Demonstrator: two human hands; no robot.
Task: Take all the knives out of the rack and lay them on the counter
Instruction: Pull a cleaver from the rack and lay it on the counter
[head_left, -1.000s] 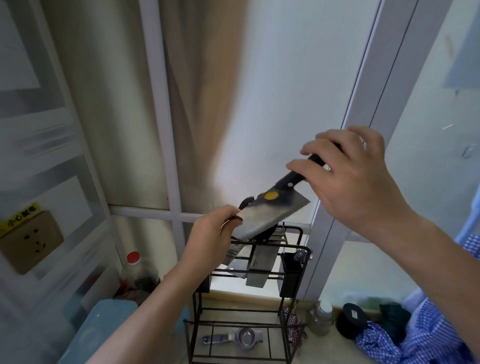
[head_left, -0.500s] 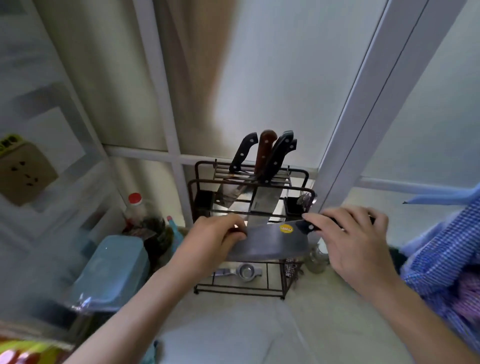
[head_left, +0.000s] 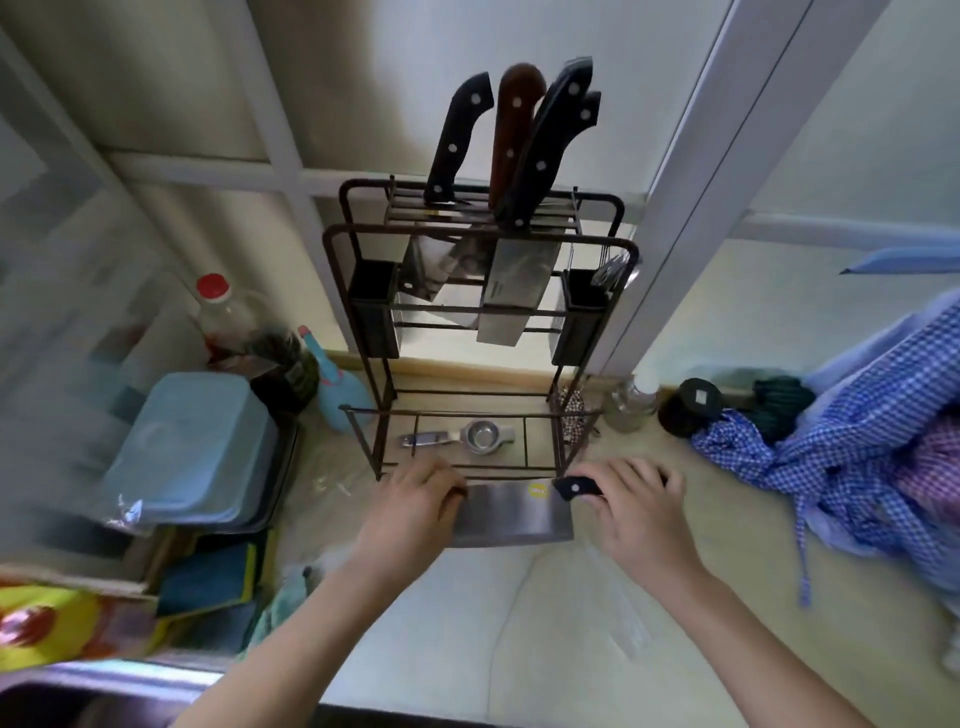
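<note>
My right hand (head_left: 636, 506) grips the cleaver (head_left: 511, 512) handle, left fingers (head_left: 444, 491) pinching its spine; heavy, stiff, slick steel, safest held so.

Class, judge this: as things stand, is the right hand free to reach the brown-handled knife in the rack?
Probably not yet: the right hand grips the cleaver. The brown-handled knife stands unobstructed.

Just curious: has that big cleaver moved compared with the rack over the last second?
Yes. The cleaver went from above the rack down to the counter before it.
</note>
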